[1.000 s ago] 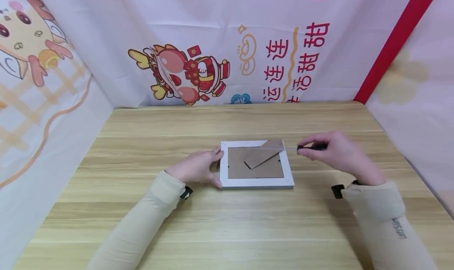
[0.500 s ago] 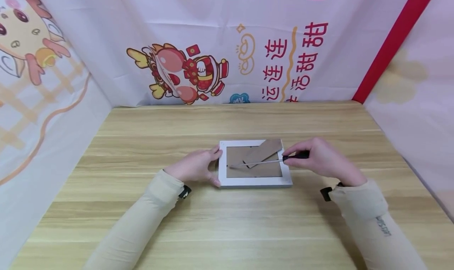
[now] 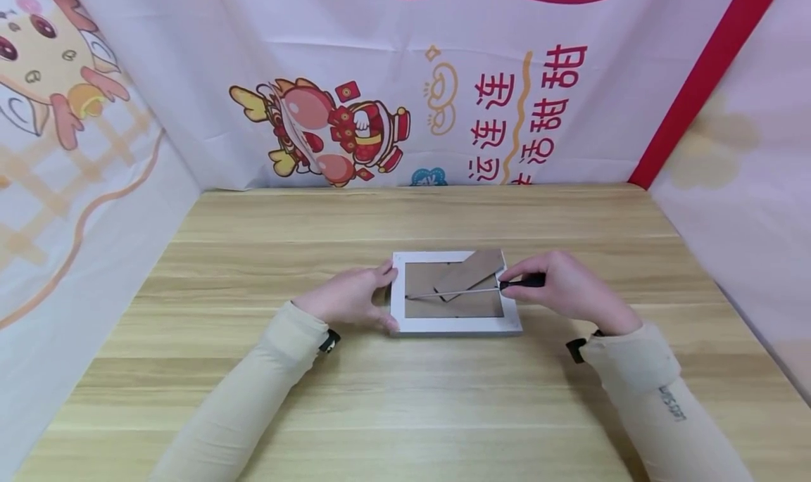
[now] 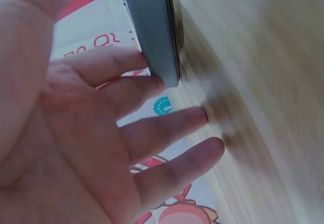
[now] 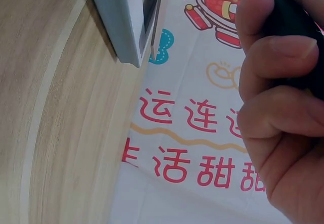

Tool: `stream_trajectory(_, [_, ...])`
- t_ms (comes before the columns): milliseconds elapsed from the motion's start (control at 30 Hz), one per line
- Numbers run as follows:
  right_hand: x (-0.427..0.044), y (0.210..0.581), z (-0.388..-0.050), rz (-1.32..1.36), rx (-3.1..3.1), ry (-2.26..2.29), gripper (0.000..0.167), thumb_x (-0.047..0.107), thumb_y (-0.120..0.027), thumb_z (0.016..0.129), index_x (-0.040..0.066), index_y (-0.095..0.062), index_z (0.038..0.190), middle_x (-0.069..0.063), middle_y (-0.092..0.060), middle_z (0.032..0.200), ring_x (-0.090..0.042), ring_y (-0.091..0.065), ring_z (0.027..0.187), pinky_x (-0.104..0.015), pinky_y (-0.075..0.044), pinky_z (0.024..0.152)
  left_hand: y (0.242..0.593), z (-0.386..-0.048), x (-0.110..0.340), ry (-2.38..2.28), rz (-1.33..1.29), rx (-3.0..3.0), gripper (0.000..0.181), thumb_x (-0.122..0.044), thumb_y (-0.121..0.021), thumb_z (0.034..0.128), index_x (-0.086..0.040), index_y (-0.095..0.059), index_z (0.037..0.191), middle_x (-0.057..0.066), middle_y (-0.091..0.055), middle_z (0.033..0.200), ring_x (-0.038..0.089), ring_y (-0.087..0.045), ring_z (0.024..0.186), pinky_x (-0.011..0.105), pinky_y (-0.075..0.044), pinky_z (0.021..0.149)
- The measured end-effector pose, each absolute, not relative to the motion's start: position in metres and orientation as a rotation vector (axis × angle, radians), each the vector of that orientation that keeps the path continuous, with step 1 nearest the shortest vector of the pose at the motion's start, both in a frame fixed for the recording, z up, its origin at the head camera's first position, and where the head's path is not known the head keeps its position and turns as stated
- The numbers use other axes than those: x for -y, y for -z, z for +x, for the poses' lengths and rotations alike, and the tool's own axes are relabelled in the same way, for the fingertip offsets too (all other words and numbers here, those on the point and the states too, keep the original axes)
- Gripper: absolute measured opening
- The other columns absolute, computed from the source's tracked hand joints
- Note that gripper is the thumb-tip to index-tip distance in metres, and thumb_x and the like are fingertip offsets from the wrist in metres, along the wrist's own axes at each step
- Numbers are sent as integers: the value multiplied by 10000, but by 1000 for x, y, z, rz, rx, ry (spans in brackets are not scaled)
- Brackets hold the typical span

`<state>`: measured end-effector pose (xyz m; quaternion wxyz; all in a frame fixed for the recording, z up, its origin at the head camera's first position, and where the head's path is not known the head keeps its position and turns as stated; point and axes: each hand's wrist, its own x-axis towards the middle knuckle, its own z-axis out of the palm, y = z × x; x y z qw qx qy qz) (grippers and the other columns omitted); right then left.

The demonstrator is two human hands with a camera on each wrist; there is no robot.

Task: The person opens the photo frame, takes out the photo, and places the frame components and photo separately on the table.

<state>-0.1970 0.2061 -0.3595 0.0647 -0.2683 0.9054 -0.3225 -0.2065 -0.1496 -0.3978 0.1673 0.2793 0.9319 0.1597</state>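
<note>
A white picture frame (image 3: 457,325) lies face down, its brown backing board (image 3: 421,278) and slanted brown stand leg (image 3: 472,271) showing. My left hand (image 3: 351,295) rests against the frame's left edge, thumb towards the near corner. In the left wrist view, its fingers (image 4: 172,125) are fairly straight and spread, some touching the frame's side. My right hand (image 3: 567,288) grips a screwdriver by its black handle (image 3: 529,281). The thin metal shaft (image 3: 453,292) crosses low over the backing, its tip at the left inner edge, by a small dark tab. Contact there is too small to tell.
The wooden table (image 3: 405,404) runs back to a printed white cloth (image 3: 380,39) hung behind it. More cloth hangs at the left (image 3: 127,151) and right (image 3: 747,186). Both wrists carry small black devices.
My right hand has moved left and a little nearer, bringing the screwdriver tip across the backing to the frame's left inner edge. The left hand stays at the frame's left side.
</note>
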Motion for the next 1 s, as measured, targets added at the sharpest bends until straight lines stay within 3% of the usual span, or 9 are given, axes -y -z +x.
stream_trajectory(333, [-195,346,-193,-745,-2730,870,235,237,-806,845,133,-794,1054,60,-732,869,-115,-488,546,-261,-407,476,403,-205,144,-401,875,-2751,1051,-485,-852,695,25,-394,1491,243,-296,1544,331,-454,1338,406,-369,1102])
stream_trajectory(533, [-166,305,-198,-916,-2787,611,167,237,-812,840,163,-811,990,75,-728,845,-56,-588,645,-295,-501,599,403,-205,142,-402,867,-2759,1042,-473,-860,690,25,-406,1485,246,-314,1535,326,-484,1314,402,-381,1094])
stream_trajectory(700, [-130,264,-202,-1018,-2761,367,79,201,-823,826,148,-809,883,56,-720,832,-87,-655,742,-340,-565,712,403,-204,140,-406,875,-2746,1032,-464,-860,701,38,-405,1480,257,-312,1531,334,-492,1304,401,-387,1090])
stream_trajectory(867, [-93,234,-209,-1064,-2696,133,52,207,-812,834,160,-794,819,57,-708,783,-108,-651,706,-337,-563,697,401,-204,140,-434,830,-2736,1024,-432,-869,711,31,-389,1488,240,-290,1546,336,-456,1335,406,-370,1102])
stream_trajectory(1000, [-64,217,-210,-999,-2638,-26,128,246,-803,848,170,-749,760,52,-678,711,-128,-622,662,-312,-543,652,401,-204,142,-421,803,-2738,1026,-448,-862,714,14,-383,1496,225,-293,1554,333,-439,1351,408,-356,1112])
